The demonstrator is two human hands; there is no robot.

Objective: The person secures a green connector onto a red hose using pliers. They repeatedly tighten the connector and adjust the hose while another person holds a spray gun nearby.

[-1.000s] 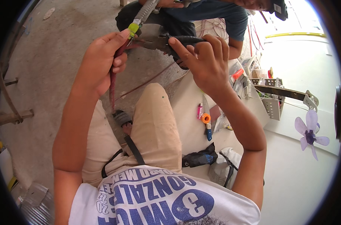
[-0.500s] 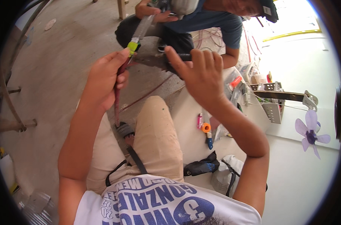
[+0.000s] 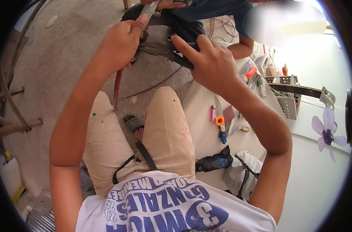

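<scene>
My left hand [image 3: 120,44] is closed around a hose, its thumb pressed along a grey ribbed length [image 3: 149,11]. Below the fist a red hose [image 3: 117,87] hangs toward the floor. In my right hand [image 3: 212,62] is a pair of pliers [image 3: 156,48] with dark jaws and black handles; the index finger reaches along the handle. The jaws point left and lie just beside my left fingers. What they touch is hidden behind that hand. At the top, another person's hand [image 3: 168,4] is close to the upper end of the ribbed length.
The other person crouches opposite, in dark clothes [image 3: 210,13]. On the pale ledge to my right lie a knife with a blue handle [image 3: 222,135], an orange tape roll [image 3: 219,120], a pink lighter [image 3: 213,113] and a black pouch [image 3: 214,160]. A purple fan [image 3: 327,133] stands farther right.
My left hand has moved up and right over the yellow-green fitting, now covered. The pliers' jaws have come up beside that hand. The other person has shifted up, partly out of view.
</scene>
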